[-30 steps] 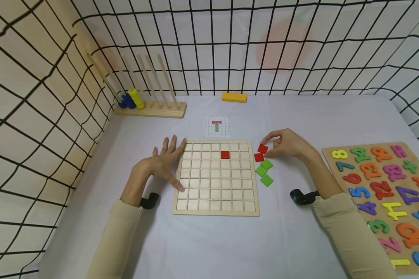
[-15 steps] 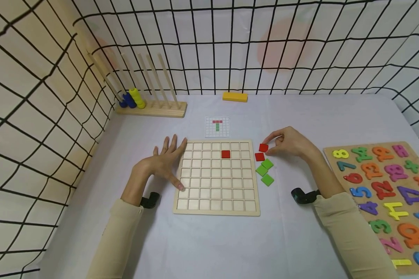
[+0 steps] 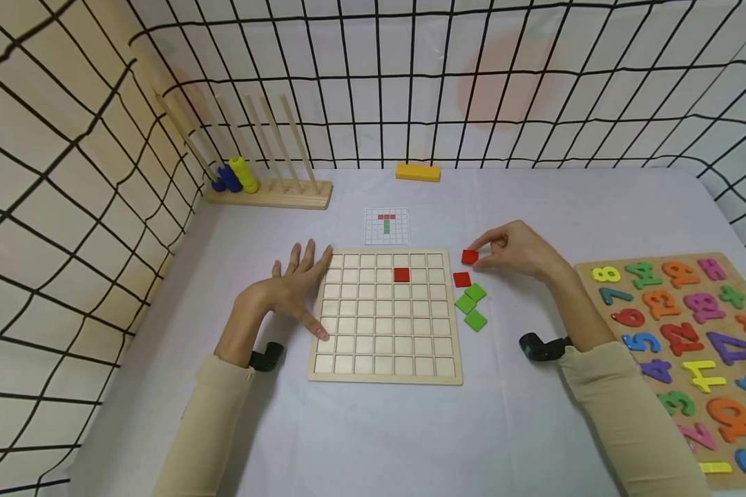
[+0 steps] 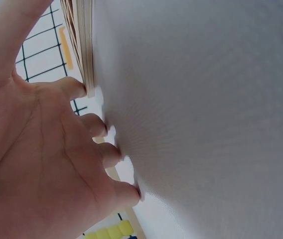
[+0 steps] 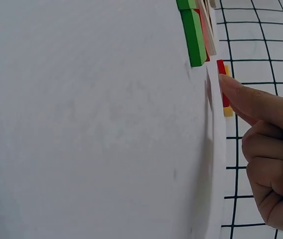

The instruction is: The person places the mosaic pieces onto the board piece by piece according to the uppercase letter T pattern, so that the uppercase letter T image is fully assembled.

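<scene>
Between the thumb and index finger of my right hand [image 3: 514, 250] a red square tile [image 3: 469, 257] is pinched, beyond the board's upper right corner. In the right wrist view that red tile [image 5: 222, 82] appears edge-on, its other fingers curled in. Spread out along the left side of the wooden grid board [image 3: 385, 379], my left hand [image 3: 289, 293] touches its frame with thumb and index finger. One red tile [image 3: 401, 275] lies in a board cell. A loose red tile [image 3: 462, 279] and several green tiles [image 3: 475, 320] lie by the board's right edge.
Behind the board lies a pattern card [image 3: 387, 235] with a red and green T. Farther back are a yellow block [image 3: 418, 172] and a wooden peg stand [image 3: 286, 199] with rings. A number puzzle board [image 3: 587, 276] lies at right. Black netting [image 3: 379, 90] encloses the table.
My right hand has moved slightly away from me with the pinched red tile, which now stands apart from the loose red one. The left hand has stayed in place.
</scene>
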Demonstrator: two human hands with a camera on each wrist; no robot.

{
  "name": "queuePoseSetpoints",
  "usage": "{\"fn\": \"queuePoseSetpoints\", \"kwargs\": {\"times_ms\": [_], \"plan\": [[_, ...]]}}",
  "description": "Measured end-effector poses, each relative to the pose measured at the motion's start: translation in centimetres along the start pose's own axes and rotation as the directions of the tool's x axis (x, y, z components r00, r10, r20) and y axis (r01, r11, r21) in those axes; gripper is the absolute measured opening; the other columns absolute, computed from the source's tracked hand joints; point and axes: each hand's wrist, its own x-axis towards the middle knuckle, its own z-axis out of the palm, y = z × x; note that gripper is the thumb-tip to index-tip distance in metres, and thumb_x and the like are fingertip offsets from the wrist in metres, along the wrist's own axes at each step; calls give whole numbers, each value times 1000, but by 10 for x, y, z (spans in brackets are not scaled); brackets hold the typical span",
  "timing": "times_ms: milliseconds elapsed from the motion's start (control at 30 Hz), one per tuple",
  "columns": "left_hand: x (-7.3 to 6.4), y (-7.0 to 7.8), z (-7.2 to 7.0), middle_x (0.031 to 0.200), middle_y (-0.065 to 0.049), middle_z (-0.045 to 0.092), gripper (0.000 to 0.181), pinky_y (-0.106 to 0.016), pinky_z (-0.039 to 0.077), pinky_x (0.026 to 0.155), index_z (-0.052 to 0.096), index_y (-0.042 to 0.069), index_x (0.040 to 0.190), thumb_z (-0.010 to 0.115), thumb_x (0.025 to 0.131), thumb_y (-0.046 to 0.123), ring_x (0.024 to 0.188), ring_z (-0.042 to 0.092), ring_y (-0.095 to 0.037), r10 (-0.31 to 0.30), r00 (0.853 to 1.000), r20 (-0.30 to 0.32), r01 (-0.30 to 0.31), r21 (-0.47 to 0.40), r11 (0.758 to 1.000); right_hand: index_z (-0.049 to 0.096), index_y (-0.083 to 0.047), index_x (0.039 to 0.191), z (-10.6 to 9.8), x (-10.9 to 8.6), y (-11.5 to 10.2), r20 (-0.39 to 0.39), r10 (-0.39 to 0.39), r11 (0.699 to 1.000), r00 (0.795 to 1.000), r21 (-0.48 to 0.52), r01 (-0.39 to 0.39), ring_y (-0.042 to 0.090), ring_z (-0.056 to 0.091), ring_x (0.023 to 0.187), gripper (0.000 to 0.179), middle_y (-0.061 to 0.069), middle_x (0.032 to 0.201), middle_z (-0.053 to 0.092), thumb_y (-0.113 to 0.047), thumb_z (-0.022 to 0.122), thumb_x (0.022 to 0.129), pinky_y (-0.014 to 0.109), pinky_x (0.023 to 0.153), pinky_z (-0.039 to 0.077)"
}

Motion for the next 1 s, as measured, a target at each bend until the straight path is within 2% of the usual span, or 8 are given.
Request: {"fn": "queuePoseSetpoints", "kwargs": {"times_ms": [300, 533, 767, 1000], "plan": [[0, 1, -1, 166, -18, -35, 159, -73, -14, 121, -16, 18, 165, 99, 60, 50, 154, -34, -41, -4, 1000, 3, 4, 0, 1000, 77, -3, 117, 2, 3, -13, -2, -25, 999, 1000, 31, 25, 15, 36, 61, 38, -2, 60, 35, -20, 87, 84, 28, 56, 24], [0, 1, -1, 166, -19, -35, 159, -74, -14, 121, -16, 18, 165, 99, 60, 50, 154, -34, -41, 5, 1000, 0, -5, -3, 1000, 77, -3, 117, 9, 8, -28, 33, -50, 998, 998, 44, 48, 14, 34, 59, 36, -3, 60, 32, -19, 86, 85, 28, 58, 24], [0, 0, 0, 166, -18, -35, 159, -74, -14, 121, -16, 18, 165, 99, 60, 50, 154, -35, -41, 1, 1000, 2, -1, 2, 1000, 77, -1, 114, 24, 16, -46, 65, -118, 991, 991, 65, 114, 12, 30, 52, 35, -4, 55, 32, -14, 87, 83, 25, 54, 23], [0, 0, -1, 166, -19, -34, 159, -74, -14, 121, -16, 17, 165, 99, 60, 50, 153, -35, -42, 6, 1000, 0, -6, 0, 1000, 78, -3, 112, 44, 24, -67, 111, -130, 990, 985, 67, 123, 11, 30, 51, 32, -6, 54, 33, -13, 87, 83, 23, 51, 24]]}}
